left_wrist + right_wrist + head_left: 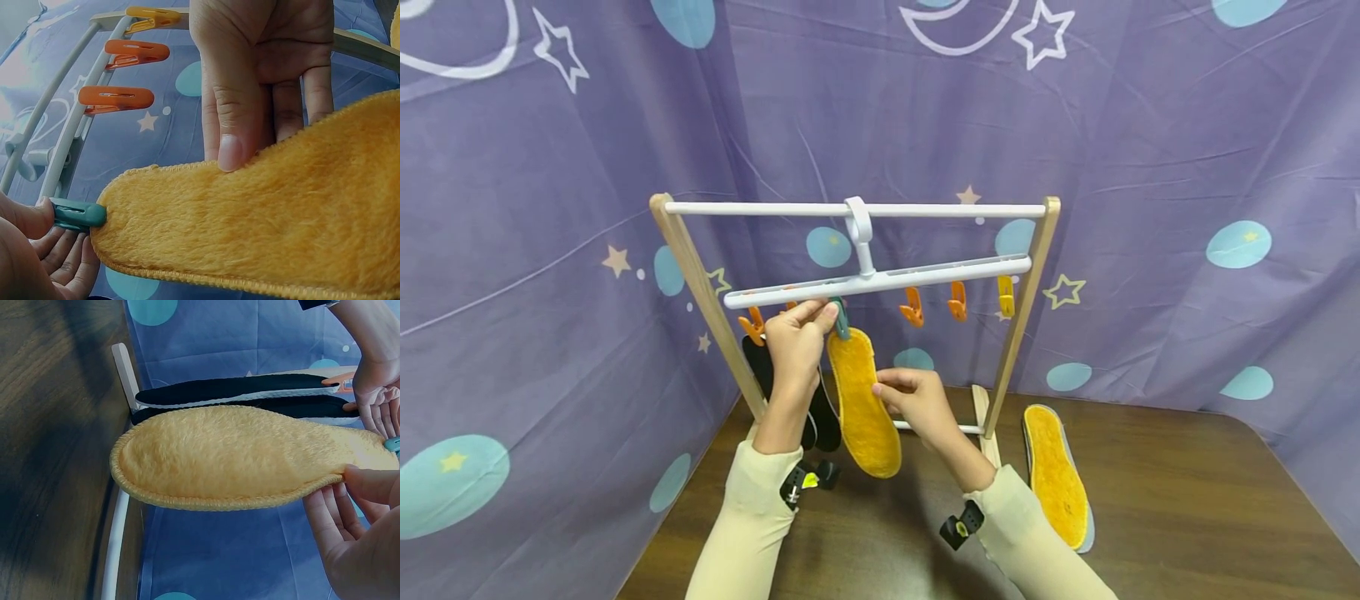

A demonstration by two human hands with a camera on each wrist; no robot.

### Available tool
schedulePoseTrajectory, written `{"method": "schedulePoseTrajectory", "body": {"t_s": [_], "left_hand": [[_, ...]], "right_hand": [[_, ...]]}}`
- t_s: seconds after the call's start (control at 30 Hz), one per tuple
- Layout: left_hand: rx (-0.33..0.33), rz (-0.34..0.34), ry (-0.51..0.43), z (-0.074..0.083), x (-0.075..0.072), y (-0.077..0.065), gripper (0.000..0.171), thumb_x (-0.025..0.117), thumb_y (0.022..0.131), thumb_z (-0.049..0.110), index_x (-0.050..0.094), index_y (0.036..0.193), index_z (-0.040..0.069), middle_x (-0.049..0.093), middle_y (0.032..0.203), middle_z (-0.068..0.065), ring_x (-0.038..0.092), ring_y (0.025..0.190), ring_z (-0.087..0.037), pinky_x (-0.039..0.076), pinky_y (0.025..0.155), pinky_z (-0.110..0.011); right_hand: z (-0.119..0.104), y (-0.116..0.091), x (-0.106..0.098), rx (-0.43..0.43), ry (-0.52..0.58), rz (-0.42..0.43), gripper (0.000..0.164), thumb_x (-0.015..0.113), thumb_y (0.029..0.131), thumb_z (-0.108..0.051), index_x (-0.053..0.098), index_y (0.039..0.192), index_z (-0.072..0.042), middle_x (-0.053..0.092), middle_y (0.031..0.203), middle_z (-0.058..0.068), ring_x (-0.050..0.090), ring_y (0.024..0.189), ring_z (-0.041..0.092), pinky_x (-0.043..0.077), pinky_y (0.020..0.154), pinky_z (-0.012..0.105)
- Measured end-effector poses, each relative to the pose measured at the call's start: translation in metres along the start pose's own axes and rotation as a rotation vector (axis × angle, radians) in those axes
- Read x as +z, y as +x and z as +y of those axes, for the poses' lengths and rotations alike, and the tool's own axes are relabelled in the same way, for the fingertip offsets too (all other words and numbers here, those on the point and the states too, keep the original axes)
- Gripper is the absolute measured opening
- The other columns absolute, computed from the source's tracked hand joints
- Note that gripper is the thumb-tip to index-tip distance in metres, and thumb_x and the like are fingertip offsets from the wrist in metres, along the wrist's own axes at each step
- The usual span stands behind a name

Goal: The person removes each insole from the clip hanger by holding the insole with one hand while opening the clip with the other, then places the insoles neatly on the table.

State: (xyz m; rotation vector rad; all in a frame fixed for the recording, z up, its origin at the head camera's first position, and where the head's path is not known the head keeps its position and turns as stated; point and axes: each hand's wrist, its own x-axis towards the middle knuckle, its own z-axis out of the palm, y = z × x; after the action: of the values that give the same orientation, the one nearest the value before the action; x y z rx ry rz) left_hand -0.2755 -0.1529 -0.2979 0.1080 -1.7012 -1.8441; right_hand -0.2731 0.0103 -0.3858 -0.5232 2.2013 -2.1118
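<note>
At the left, an orange plastic clip (752, 323) hung from a white plastic hanger (955, 273), which was hooked over the white rail (760, 208) of a pale wooden frame (1021, 321). Below that end, two black insoles with white edges (237, 389) hung side by side, partly hidden behind the left arm.

Next came the left hand (796, 350), raised just under the hanger, its thumb and fingers pinching a teal plastic clip (78, 214). The clip's tip lapped the narrow top end of a fuzzy yellow insole (861, 408); how firmly it gripped there could not be told.

The insole lay just below and to the right of the left fingertips, its long axis running steeply down from the clip, with the broad end lowest and tipped slightly rightward. The left hand was the nearer to the clipped end. The right hand (921, 404) pinched the insole's right edge partway down, thumb on the fuzzy face and fingers behind.

Farther right, two orange clips (958, 302) and a yellow plastic clip (1006, 297) hung from the hanger, and a second yellow insole with a grey underside (1056, 475) lay on the brown wooden table (1180, 492).
</note>
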Motion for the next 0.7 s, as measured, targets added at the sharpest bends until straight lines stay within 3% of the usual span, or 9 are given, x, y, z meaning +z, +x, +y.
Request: {"method": "schedulePoseTrajectory", "body": {"t_s": [0.37, 0.7], "left_hand": [[-0.004, 0.004, -0.02, -0.0011, 0.0021, 0.0009, 0.017, 0.074, 0.089, -0.005, 0.074, 0.103, -0.014, 0.074, 0.073, 0.006, 0.068, 0.069, 0.0, 0.056, 0.069, -0.015], [-0.007, 0.009, -0.009, -0.0009, 0.0017, 0.0019, 0.018, 0.075, 0.089, -0.004, 0.075, 0.104, -0.013, 0.076, 0.077, 0.0, 0.068, 0.07, -0.001, 0.056, 0.07, -0.015]], "right_hand": [[0.0021, -0.0009, -0.0013, -0.008, 0.01, 0.003, 0.02, 0.072, 0.092, -0.002, 0.076, 0.11, 0.005, 0.076, 0.102, 0.023, 0.068, 0.077, 0.008, 0.063, 0.072, 0.034], [0.0053, -0.0008, -0.0018, -0.014, 0.008, 0.025, 0.018, 0.073, 0.091, 0.0, 0.076, 0.108, 0.007, 0.076, 0.099, 0.023, 0.067, 0.075, 0.007, 0.064, 0.075, 0.043]]}}
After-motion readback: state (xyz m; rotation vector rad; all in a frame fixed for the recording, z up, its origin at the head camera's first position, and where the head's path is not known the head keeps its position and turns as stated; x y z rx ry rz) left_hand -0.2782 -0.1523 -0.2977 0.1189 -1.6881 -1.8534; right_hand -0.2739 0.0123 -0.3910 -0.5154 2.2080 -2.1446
